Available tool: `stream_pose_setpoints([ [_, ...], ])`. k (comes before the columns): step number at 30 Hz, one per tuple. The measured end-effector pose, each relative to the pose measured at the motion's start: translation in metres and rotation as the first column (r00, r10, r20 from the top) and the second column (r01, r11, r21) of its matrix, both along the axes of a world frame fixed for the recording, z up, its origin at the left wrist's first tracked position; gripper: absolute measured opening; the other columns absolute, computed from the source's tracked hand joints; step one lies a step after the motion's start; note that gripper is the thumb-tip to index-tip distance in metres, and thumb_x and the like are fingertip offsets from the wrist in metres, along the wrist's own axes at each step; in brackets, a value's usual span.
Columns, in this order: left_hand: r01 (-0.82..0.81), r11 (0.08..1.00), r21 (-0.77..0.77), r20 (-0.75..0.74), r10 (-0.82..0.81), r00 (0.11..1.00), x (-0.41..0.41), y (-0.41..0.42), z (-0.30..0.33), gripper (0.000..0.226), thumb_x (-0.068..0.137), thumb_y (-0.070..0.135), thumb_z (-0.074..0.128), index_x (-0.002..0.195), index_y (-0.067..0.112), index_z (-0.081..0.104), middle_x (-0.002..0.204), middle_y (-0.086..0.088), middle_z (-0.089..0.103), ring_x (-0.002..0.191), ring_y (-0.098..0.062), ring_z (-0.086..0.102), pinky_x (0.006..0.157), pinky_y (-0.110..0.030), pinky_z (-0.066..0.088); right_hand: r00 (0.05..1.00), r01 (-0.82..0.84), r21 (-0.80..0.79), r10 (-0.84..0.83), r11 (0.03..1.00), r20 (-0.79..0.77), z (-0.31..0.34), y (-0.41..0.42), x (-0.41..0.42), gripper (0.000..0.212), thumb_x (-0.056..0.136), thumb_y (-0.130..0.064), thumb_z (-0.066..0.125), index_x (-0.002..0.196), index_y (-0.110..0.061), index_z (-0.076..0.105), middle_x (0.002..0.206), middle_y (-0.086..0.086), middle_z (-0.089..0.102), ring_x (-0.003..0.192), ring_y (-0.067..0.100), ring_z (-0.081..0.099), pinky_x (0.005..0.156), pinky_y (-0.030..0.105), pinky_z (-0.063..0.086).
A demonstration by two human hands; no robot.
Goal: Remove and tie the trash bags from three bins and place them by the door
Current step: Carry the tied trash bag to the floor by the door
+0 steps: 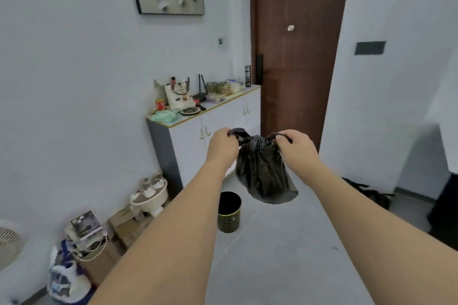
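A filled black trash bag (264, 173) hangs in the air in front of me. My left hand (221, 145) grips one twisted ear of the bag's top, and my right hand (296, 147) grips the other ear. The two ears are pulled apart over a bunched neck. Below and to the left of the bag, a small black bin (229, 212) with a gold pattern stands on the grey floor without a liner. The brown door (297, 57) is shut, straight ahead beyond the bag.
A white cabinet (205, 131) with a cluttered top stands left of the door. Boxes, a white basin (150, 198) and bags line the left wall. A fan (10, 240) sits at far left. Dark items (371, 193) lie on the floor at right.
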State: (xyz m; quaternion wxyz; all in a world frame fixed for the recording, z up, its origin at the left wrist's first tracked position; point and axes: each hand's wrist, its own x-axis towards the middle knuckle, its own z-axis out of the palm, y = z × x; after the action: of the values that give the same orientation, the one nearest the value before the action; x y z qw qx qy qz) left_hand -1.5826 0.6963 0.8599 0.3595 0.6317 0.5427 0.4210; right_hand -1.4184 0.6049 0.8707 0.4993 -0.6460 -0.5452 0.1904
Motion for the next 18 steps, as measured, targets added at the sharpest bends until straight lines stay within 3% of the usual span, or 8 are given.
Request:
stream_pose_setpoints([
  [4, 0.136, 0.991, -0.001, -0.044, -0.136, 0.990, 0.087, 0.031, -0.001, 0.032, 0.074, 0.021, 0.037, 0.082, 0.006, 0.064, 0.085, -0.013, 0.069, 0.082, -0.035, 0.066, 0.077, -0.055, 0.056, 0.992, 0.127, -0.032, -0.127, 0.991, -0.016, -0.013, 0.018, 0.082, 0.026, 0.097, -0.028, 0.044, 0.103, -0.020, 0.068, 0.097, -0.005, 0.066, 0.093, 0.018, 0.059, 0.082, 0.033, 0.048],
  [9, 0.222, 0.975, -0.021, -0.072, -0.223, 0.972, 0.170, 0.084, -0.014, 0.038, 0.076, 0.023, 0.035, 0.090, -0.001, 0.061, 0.092, -0.023, 0.067, 0.086, -0.042, 0.066, 0.077, -0.060, 0.055, 0.974, 0.194, -0.070, -0.201, 0.978, -0.104, -0.028, 0.058, 0.158, 0.024, 0.095, -0.028, 0.046, 0.096, -0.020, 0.068, 0.074, -0.011, 0.057, 0.080, 0.018, 0.057, 0.083, 0.044, 0.056],
  [14, 0.241, 0.970, 0.022, -0.110, -0.237, 0.965, 0.233, 0.137, -0.012, 0.032, 0.090, 0.023, 0.038, 0.094, 0.002, 0.062, 0.094, -0.016, 0.067, 0.082, -0.030, 0.061, 0.071, -0.040, 0.049, 0.968, 0.244, -0.056, -0.246, 0.968, -0.043, -0.036, 0.119, 0.217, 0.024, 0.097, -0.025, 0.045, 0.098, -0.017, 0.068, 0.083, -0.005, 0.063, 0.080, 0.017, 0.056, 0.069, 0.029, 0.040],
  [18, 0.275, 0.961, 0.035, -0.169, -0.265, 0.949, 0.289, 0.195, -0.014, 0.029, 0.097, 0.024, 0.036, 0.088, 0.009, 0.059, 0.086, -0.006, 0.062, 0.083, -0.025, 0.059, 0.069, -0.037, 0.044, 0.965, 0.262, -0.087, -0.263, 0.961, -0.004, -0.033, 0.167, 0.269, 0.025, 0.098, -0.023, 0.045, 0.091, -0.015, 0.068, 0.069, -0.006, 0.057, 0.065, 0.015, 0.051, 0.055, 0.026, 0.038],
])
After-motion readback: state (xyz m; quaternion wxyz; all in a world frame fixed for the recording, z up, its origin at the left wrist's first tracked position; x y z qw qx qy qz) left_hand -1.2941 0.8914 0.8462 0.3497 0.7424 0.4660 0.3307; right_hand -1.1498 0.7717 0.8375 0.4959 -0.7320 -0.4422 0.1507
